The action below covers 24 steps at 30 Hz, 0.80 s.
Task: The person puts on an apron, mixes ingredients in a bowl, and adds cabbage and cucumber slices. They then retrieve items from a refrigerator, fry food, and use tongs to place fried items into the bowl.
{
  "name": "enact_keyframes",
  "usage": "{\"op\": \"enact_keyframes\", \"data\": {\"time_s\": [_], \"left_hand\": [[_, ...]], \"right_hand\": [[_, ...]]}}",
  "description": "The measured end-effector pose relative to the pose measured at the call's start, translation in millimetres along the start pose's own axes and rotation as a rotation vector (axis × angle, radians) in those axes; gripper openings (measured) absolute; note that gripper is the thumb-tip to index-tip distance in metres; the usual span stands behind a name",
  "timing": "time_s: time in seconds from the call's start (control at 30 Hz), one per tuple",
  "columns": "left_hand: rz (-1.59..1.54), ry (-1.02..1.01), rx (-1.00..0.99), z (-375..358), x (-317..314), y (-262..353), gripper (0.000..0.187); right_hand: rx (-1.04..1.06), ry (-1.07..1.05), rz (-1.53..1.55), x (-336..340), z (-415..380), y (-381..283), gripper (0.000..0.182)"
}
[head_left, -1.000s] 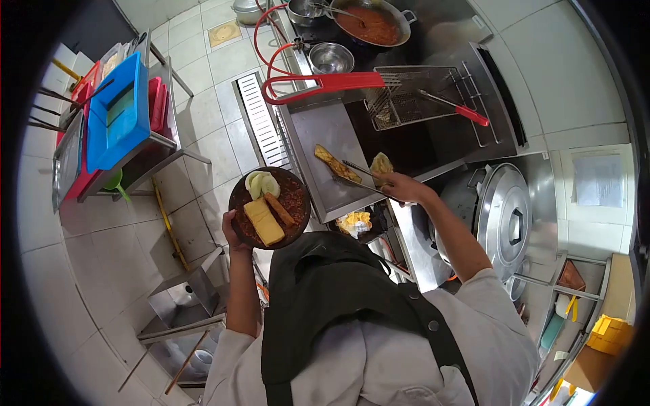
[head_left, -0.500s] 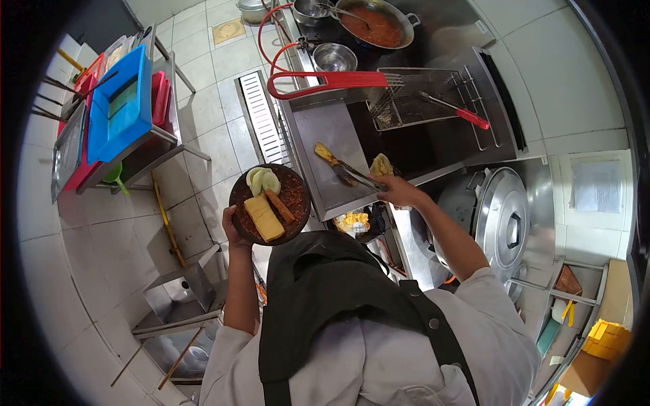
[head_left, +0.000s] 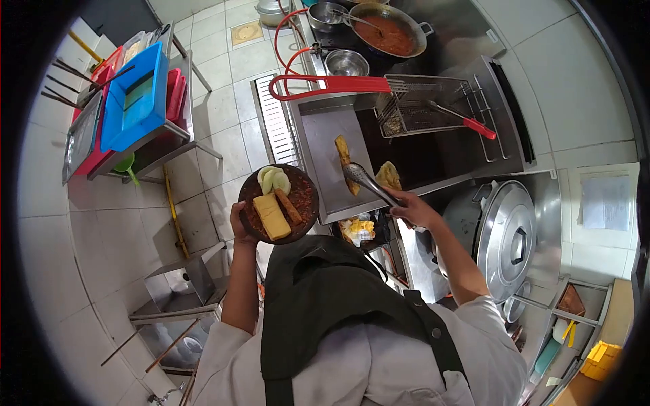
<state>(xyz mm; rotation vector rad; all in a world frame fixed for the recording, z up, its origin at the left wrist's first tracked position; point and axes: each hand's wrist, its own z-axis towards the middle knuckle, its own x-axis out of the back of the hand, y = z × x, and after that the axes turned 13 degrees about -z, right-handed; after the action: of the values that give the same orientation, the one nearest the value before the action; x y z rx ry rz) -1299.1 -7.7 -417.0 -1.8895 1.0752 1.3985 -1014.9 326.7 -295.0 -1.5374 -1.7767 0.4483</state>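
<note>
My left hand (head_left: 242, 222) grips the left rim of a dark round dish (head_left: 306, 222), holding it tilted in front of the apron. On the dish lie pale green cucumber slices (head_left: 273, 180), a yellow block that looks like fried tofu (head_left: 271, 216), a brown fried strip (head_left: 289, 207) and chunky red sauce (head_left: 306, 193). My right hand (head_left: 414, 208) is closed around metal tongs (head_left: 369, 181). Their tips overlap a long browned fried piece (head_left: 342, 150) on the fryer's steel ledge (head_left: 318, 135). A second fried piece (head_left: 388, 176) sits just right of the tongs.
A frying basket (head_left: 420, 108) with a red handle (head_left: 332, 85) spans the fryer's dark oil (head_left: 433, 152). Behind are a pan of red sauce (head_left: 386, 37) and a steel bowl (head_left: 347, 63). A large lidded pot (head_left: 504, 237) stands right; a blue tray (head_left: 135, 101) sits left.
The tongs have turned so their broad side shows, with their tips still by the long fried piece. My right hand has drawn back slightly. The whole view has shifted a little.
</note>
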Motion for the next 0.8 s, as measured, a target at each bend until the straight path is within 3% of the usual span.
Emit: {"op": "enact_keyframes", "data": {"time_s": [0.13,0.17,0.23,0.27,0.33,0.37,0.4,0.47,0.5,0.53,0.6,0.63,0.67,0.73,0.8], "left_hand": [[-0.010,0.004,-0.003,5,1,-8,0.046],[-0.007,0.011,0.002,7,-1,-11,0.046],[-0.002,-0.014,0.027,10,-3,-13,0.046],[0.004,-0.038,0.051,11,-4,-14,0.046],[0.016,-0.031,0.083,14,-9,-16,0.045],[0.024,-0.023,0.103,15,-11,-16,0.044],[0.027,-0.018,0.116,14,-19,-18,0.044],[0.036,-0.036,0.193,13,-36,-21,0.044],[0.041,-0.028,0.208,14,-32,-19,0.044],[0.043,-0.037,0.241,16,-26,-17,0.045],[0.048,-0.052,0.280,18,-22,-16,0.045],[0.059,-0.057,0.298,17,-23,-19,0.045],[0.069,-0.062,0.312,17,-24,-22,0.046],[0.077,-0.051,0.320,17,-23,-26,0.046],[0.084,-0.034,0.320,15,-22,-29,0.046]], "right_hand": [[0.038,0.002,-0.219,22,-41,-55,0.070],[0.308,0.071,-0.506,30,-45,-57,0.070],[0.254,-0.070,-0.840,46,-62,-96,0.070],[0.248,-0.065,-0.834,48,-66,-113,0.070],[0.305,-0.133,-1.290,51,-70,-137,0.067],[0.441,-0.122,-1.377,53,-73,-151,0.061],[0.430,-0.121,-1.366,51,-75,-168,0.061],[0.318,-0.325,-1.695,41,-73,-206,0.049],[0.303,-0.318,-1.708,36,-70,-218,0.034],[0.295,-0.315,-1.694,32,-68,-228,0.034],[0.460,-0.350,-1.746,26,-61,-247,0.030],[0.529,-0.321,-1.787,21,-55,-250,0.017],[0.525,-0.319,-1.790,18,-47,-251,0.017],[0.786,-0.287,-1.809,10,-35,-256,0.013],[0.781,-0.333,-1.861,1,-24,-262,0.014]]}}
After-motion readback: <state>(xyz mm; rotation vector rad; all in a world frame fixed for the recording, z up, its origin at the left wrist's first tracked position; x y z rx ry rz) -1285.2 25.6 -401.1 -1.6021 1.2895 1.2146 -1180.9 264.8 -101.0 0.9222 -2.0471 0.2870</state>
